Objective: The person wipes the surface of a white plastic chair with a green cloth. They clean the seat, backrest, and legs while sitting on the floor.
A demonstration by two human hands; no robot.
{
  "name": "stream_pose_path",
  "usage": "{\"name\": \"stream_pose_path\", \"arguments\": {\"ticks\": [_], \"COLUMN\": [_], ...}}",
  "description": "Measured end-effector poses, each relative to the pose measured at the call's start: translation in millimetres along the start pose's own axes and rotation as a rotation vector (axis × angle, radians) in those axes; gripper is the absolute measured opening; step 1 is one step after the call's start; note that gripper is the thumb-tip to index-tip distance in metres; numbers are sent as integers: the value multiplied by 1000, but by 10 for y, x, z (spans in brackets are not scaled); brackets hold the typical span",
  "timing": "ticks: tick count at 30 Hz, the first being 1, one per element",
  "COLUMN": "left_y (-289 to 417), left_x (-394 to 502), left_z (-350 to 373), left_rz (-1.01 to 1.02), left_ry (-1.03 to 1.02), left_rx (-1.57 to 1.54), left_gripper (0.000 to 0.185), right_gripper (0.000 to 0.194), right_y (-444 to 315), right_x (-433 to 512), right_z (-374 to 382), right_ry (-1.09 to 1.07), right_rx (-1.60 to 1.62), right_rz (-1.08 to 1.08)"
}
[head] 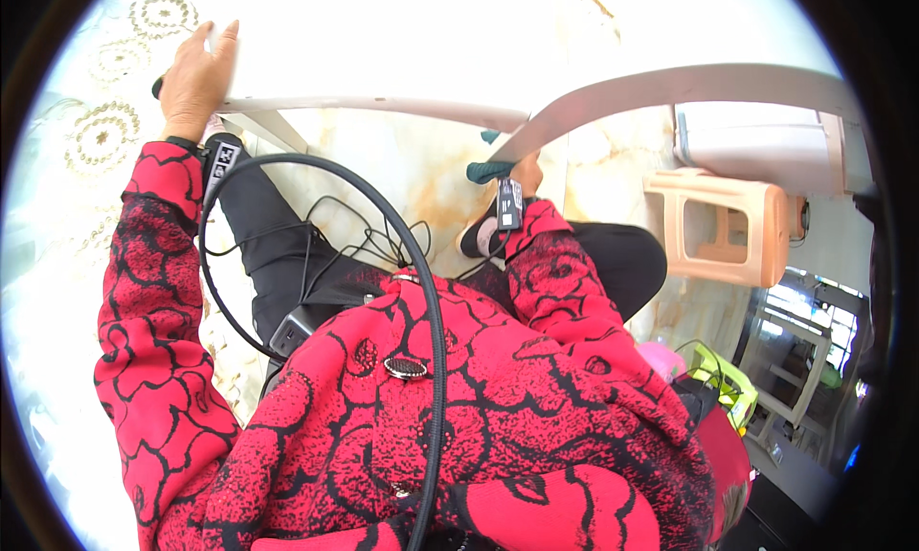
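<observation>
My left hand [195, 81] is at the upper left, against the left end of a white piece of furniture [373, 104]. Glare washes out the surface under its fingers, so I cannot tell whether they grip it. A small dark thing [157, 86] shows beside that hand. My right hand [528, 174] holds a dark teal cloth [490, 172] around the lower end of a curved pale furniture member [646, 91]. Part of this hand is hidden behind the member. More teal cloth [490, 136] peeks out on its far side.
Black cables [359, 246] lie looped over my lap, and a thick black cord [337, 167] arches before me. An orange plastic stool [725, 224] stands on the marbled floor [431, 192] at right, near a whitish box-like thing [754, 145]. Behind it are a lime-green object [732, 386] and a window [811, 321].
</observation>
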State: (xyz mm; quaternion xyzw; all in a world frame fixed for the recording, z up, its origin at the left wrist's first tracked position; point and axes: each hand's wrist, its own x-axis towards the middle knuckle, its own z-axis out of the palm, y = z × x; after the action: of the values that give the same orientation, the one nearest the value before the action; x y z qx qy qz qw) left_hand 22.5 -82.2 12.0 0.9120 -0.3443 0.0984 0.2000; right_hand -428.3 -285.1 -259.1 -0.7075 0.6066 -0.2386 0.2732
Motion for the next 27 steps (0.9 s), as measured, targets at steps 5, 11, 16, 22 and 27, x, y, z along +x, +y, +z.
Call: {"name": "stream_pose_path", "arguments": {"ticks": [5,11,16,22,27], "left_y": [38,67,-30,-127,-131], "left_x": [-239,-261,-198,20,-31], "left_z": [-192,-112,17,71,62], "left_rz": [3,-30,48,-20,1], "left_ry": [-30,-40,-12,-124,-80], "left_rx": [32,-15,-24,-10,-3], "left_gripper": [68,66,67,76,74], "right_gripper": [38,42,39,41,39], "right_y": [216,-432,-728,-837,-1074], "right_x": [-229,-676,-794,-873,-1022], "right_z": [-29,-317,-448,-579,-780], "right_ry": [-126,-26,61,2,-120], "right_rx": [19,1444,1536,1529,1515], "right_rz": [-5,863,883,859,842]}}
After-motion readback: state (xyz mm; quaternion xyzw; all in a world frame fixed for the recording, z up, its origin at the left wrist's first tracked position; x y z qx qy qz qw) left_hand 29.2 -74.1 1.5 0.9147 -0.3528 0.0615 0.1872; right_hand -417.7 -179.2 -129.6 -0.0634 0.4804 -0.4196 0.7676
